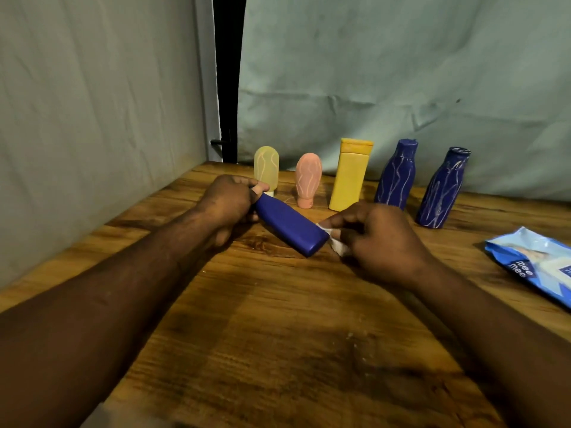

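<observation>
The only words that can be read stand on the blue wipes pack (537, 267) at the right edge of the table: "mee mee" in white letters on a dark patch. The bottles bear only scrawled lines, no lettering that can be read.

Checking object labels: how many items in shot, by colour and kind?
Blue bottles: 3, held blue bottle plus two standing blue bottles
Yellow bottles: 2, tall yellow bottle, pale yellow bottle
Pink bottle: 1
Wipe: 1
Wipes pack: 1
Total: 8
</observation>
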